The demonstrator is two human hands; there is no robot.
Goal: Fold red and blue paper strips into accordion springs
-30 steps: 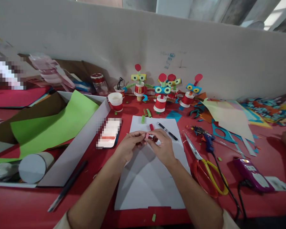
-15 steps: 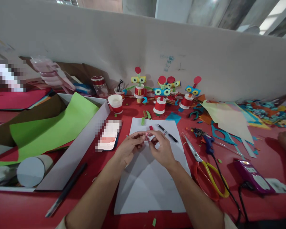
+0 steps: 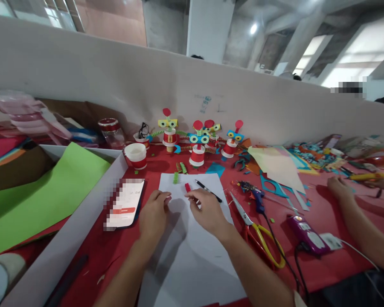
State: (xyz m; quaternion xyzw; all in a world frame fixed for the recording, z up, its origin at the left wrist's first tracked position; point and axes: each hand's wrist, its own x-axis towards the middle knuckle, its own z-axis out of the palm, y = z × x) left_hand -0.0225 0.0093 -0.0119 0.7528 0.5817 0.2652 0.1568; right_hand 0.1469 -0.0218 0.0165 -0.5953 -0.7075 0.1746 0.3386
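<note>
Phone (image 3: 128, 202): the digits "04" can be read near the upper right of the lit screen. The character ahead of them is unclear, and the left edge of the screen is pixelated. The red bar (image 3: 124, 210) lower on the screen carries small pale lettering, not legible.

Partition (image 3: 141, 85): blue handwriting (image 3: 206, 104) stands behind the paper-cup figures; individual characters cannot be read. A fainter line above it is also illegible.

Paper-cup figure with yellow eyepiece (image 3: 170, 137): dark marks run down the yellow patch on its red band; not readable.

Purple box (image 3: 308, 235): pale labels on the top face; any print is too small to read.
</note>
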